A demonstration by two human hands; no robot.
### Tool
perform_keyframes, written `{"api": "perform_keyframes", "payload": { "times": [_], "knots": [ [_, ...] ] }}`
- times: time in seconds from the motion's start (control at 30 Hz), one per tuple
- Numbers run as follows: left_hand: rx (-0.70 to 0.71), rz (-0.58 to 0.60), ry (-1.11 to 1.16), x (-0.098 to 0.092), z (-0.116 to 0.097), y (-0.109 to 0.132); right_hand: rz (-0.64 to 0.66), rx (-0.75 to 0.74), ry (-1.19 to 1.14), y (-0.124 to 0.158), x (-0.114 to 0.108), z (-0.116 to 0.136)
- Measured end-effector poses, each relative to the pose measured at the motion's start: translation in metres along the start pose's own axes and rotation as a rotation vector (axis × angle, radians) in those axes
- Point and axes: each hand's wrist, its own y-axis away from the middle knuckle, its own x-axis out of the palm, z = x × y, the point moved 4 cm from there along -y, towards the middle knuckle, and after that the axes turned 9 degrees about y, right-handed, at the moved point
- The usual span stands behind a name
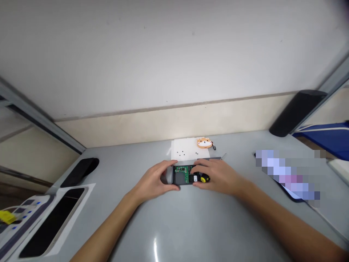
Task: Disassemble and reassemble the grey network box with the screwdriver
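Observation:
A dark, open electronic device casing (179,178) with a green circuit board (187,174) inside lies flat in front of me. My left hand (156,180) clasps its left end, thumb at the near edge and fingers at the far one. My right hand (218,175) curls over the right end, with a fingertip above the board and the thumb at the near edge. Beneath that palm shows a black-and-yellow handle (204,178). Past the knuckles a thin metal shaft (224,156) sticks out; whether it joins the handle is hidden.
Behind the casing, several tiny dark screws (180,153) lie on white paper (188,145) beside a dog-faced case (204,143). A blurred-screen phone (286,178) is at right, near a black cylinder (297,112). At left are a black-faced panel (54,222), a dark pouch (79,171) and a power strip (24,222).

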Motion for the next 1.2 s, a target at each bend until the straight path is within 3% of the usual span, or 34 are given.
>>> {"api": "perform_keyframes", "payload": {
  "times": [0.8,1.2],
  "knots": [
    [0.026,-0.049,-0.020,0.0019,0.0036,0.0027,-0.016,0.000,-0.054,-0.0014,0.0010,-0.0019],
    [0.056,-0.048,-0.027,0.0039,0.0037,0.0022,0.079,0.005,-0.001,-0.0009,0.0003,-0.0011]
  ]
}}
